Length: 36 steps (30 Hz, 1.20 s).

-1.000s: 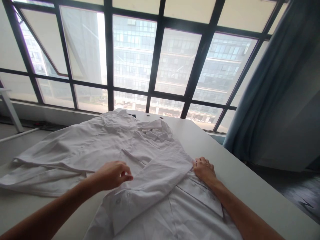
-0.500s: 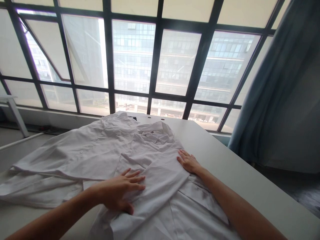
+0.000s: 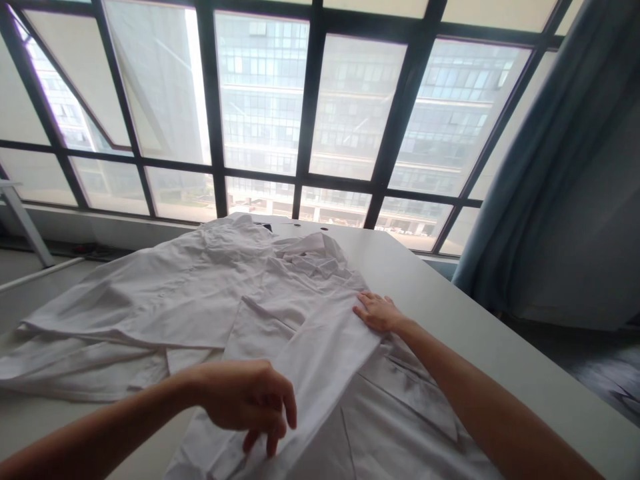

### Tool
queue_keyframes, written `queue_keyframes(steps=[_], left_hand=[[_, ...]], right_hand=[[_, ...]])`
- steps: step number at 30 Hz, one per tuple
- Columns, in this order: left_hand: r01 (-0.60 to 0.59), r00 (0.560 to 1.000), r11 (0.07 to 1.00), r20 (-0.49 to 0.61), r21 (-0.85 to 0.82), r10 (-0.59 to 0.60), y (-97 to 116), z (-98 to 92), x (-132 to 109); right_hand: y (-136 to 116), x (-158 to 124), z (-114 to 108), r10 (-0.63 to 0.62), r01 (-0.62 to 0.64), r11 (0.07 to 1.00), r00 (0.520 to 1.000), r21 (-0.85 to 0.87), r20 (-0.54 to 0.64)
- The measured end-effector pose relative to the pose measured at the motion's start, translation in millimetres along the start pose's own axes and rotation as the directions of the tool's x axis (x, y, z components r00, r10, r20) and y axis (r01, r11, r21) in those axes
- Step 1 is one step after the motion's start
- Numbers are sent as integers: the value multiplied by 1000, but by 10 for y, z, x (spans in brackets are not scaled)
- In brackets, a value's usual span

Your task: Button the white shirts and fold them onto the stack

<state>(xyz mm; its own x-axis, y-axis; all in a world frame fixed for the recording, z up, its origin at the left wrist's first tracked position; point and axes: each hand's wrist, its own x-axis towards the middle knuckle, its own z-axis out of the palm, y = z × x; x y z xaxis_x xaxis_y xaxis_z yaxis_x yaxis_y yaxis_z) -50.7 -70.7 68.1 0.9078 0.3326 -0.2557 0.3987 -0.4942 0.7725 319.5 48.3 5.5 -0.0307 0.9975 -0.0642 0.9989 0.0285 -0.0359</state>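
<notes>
A white collared shirt (image 3: 320,347) lies spread on the table in front of me, with one sleeve laid slantwise across its body. My right hand (image 3: 377,311) rests flat near the shirt's shoulder, fingers extended, pressing on the cloth. Over the lower part of the sleeve is my left hand (image 3: 255,400); its fingers bend downward and stand apart, with no cloth visibly gripped. Whether those fingertips touch the sleeve is hard to tell. Some of the shirt's right side is hidden under my right forearm.
Another white garment (image 3: 145,293) lies to the left, meeting the shirt's edge. The white table (image 3: 420,293) runs back toward a large window. A small dark object (image 3: 264,227) sits at the far end. A blue-grey curtain (image 3: 530,200) hangs on the right.
My left hand has lifted from lying spread on the sleeve and curled its fingers downward, shifting slightly lower. The right hand stays on the shoulder area. The view has tilted down a little.
</notes>
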Motion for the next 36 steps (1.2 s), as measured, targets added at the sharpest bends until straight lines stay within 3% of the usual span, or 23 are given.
queue_keyframes(steps=[1,3,5,7,10,14,17,23,26,28,31,36], left_hand=[[-4,1000,1000,1,-14,4,-6,-65,63],[-3,987,992,-157,125,23,-89,-228,266],[76,899,916,-424,395,108,-279,-424,518],[208,835,834,-537,510,121,-554,-626,728],[359,850,760,-525,542,-27,-1000,-891,827],[391,888,744,-434,542,-151,-1363,-1098,679],[402,886,740,-434,539,-165,-1409,-1112,613],[405,873,720,-474,564,-120,-1346,-951,623],[416,862,749,-487,516,-143,-1371,-982,622],[474,800,748,-581,464,-147,-1413,-1081,645],[597,662,702,-732,389,-157,-1495,-1318,732],[680,518,700,-819,218,-247,-1604,-1766,942]], right_hand=[[-24,14,-36,-10,9,1000,1000,-17,-21],[-102,78,-82,-20,17,999,996,-32,-88],[-198,178,-81,-20,18,1000,992,-17,-129],[-267,292,-43,-15,17,1000,995,15,-94],[-253,451,23,17,-16,997,1000,72,-22],[-104,594,62,44,-45,993,999,110,15],[-55,626,59,46,-47,995,999,92,13],[-114,490,41,32,-32,997,999,74,5],[-124,389,50,32,-29,999,995,24,-98],[-115,336,61,26,-24,1000,990,15,-142],[-65,314,71,58,-55,996,997,64,-54],[113,532,48,130,-116,984,987,137,-95]])
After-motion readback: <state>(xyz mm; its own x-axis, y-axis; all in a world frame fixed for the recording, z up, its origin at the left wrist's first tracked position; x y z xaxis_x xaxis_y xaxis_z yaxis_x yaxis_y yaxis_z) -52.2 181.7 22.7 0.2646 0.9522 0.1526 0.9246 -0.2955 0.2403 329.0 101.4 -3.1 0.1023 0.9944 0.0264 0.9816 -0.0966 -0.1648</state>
